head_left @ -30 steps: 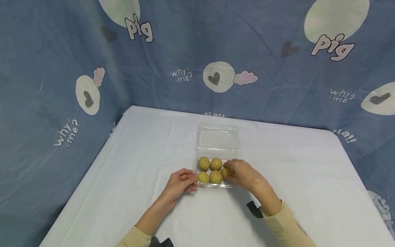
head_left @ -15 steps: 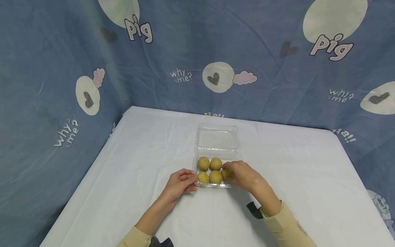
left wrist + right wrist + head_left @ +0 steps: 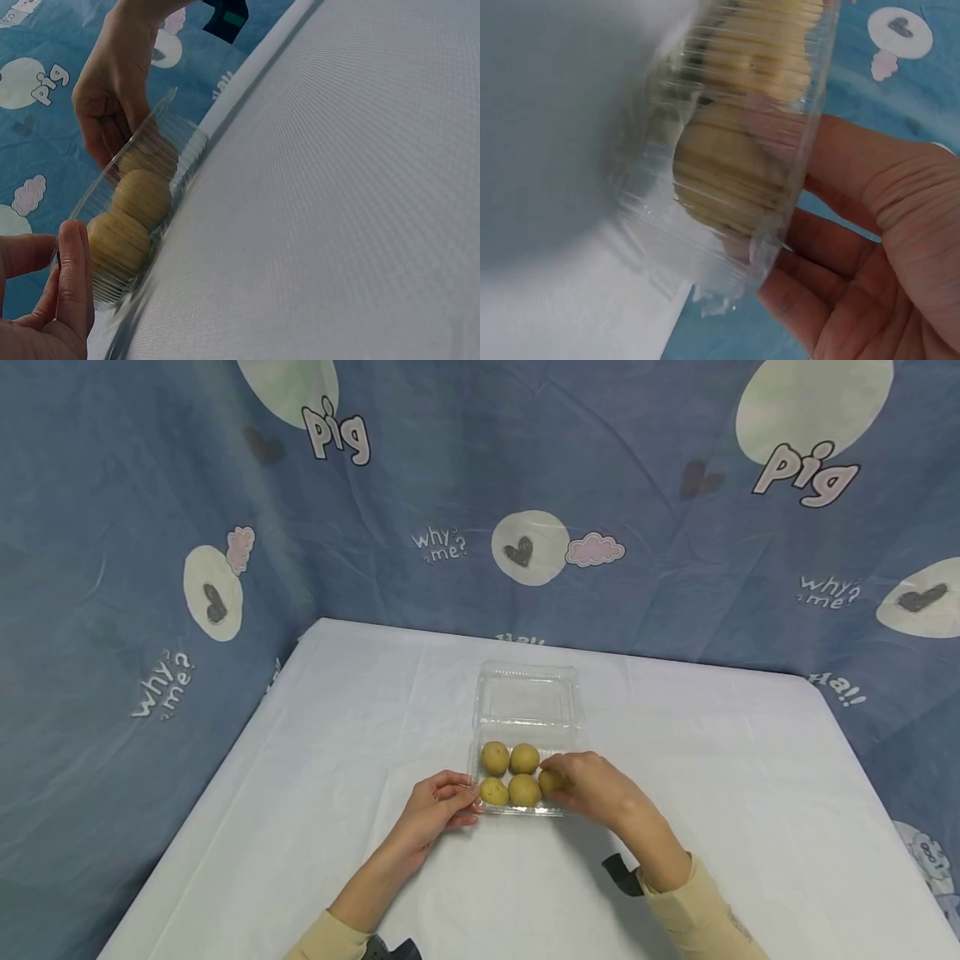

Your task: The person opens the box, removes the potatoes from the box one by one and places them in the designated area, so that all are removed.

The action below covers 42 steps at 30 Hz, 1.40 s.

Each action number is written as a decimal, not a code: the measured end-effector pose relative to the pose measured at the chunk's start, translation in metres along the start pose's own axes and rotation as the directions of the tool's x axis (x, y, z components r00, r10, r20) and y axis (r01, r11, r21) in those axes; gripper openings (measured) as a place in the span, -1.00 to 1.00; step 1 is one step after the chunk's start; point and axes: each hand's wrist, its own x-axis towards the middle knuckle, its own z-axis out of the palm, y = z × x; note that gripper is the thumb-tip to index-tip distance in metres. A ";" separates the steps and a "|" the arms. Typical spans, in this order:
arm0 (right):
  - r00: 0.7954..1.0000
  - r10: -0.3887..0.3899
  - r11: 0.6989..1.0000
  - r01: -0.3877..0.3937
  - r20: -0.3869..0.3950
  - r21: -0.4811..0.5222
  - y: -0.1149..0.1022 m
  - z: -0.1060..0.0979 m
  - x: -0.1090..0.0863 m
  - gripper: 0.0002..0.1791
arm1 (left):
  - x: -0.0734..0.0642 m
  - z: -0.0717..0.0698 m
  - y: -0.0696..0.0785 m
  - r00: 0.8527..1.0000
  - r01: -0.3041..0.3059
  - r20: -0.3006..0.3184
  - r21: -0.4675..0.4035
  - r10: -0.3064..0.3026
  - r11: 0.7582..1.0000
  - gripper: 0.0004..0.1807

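A clear plastic clamshell container [image 3: 489,732] lies on the table with its lid [image 3: 528,697] folded back. Several small yellow-brown potatoes sit in its tray, including one at the back left [image 3: 495,758] and one at the front middle [image 3: 524,790]. My left hand [image 3: 435,810] pinches the tray's left rim between thumb and fingers, beside a potato [image 3: 118,244]. At the tray's right end, my right hand [image 3: 600,789] grips another potato [image 3: 727,169], reaching over the wall with thumb and fingers around it. The hand partly hides that potato in the head view.
A white cloth [image 3: 337,727] covers the table. Blue printed fabric [image 3: 465,460] hangs behind it and along the left side. A dark wrist mount [image 3: 622,874] sits under the right forearm, and another [image 3: 392,948] by the left sleeve.
The right forearm has shifted slightly to the right and toward me, while its fingers stay around the same potato. The left hand and the container have hardly moved.
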 end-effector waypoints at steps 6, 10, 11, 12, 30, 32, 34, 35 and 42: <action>0.999 -0.013 0.996 0.017 -0.047 0.084 0.005 -0.006 -0.006 -0.57 | 0.001 0.000 0.000 1.000 -0.004 -0.002 -0.007 0.004 1.000 -0.69; 0.993 -0.023 0.981 0.045 -0.113 0.189 0.011 -0.006 -0.009 -0.56 | 0.001 0.000 -0.001 1.000 -0.002 -0.011 -0.008 0.002 1.000 -0.69; 0.991 -0.019 0.975 0.048 -0.131 0.219 0.012 -0.006 -0.010 -0.57 | 0.001 0.000 -0.001 1.000 -0.003 -0.011 -0.008 0.003 1.000 -0.69; 0.989 -0.008 0.966 0.046 -0.147 0.253 0.013 -0.006 -0.011 -0.57 | 0.001 0.000 -0.002 1.000 -0.004 -0.011 -0.009 0.004 1.000 -0.69; 0.948 0.294 0.813 -0.181 -0.121 0.554 0.020 -0.003 -0.027 -0.50 | 0.000 0.000 -0.001 1.000 -0.001 0.002 -0.009 0.001 1.000 -0.68; 0.940 0.326 0.781 -0.207 -0.101 0.590 0.020 -0.003 -0.029 -0.48 | 0.000 0.000 -0.001 1.000 -0.001 0.003 -0.009 0.001 1.000 -0.67; 0.935 0.345 0.751 -0.220 -0.085 0.623 0.021 -0.003 -0.030 -0.47 | 0.000 -0.001 -0.001 1.000 0.000 0.004 -0.009 0.000 1.000 -0.67; 0.933 0.350 0.738 -0.224 -0.078 0.637 0.021 -0.003 -0.030 -0.48 | 0.000 -0.001 -0.001 1.000 0.001 0.005 -0.009 -0.001 1.000 -0.67; 0.923 0.383 0.673 -0.253 -0.035 0.695 0.022 -0.002 -0.031 -0.47 | 0.000 -0.001 -0.001 1.000 0.001 0.012 -0.011 -0.001 1.000 -0.67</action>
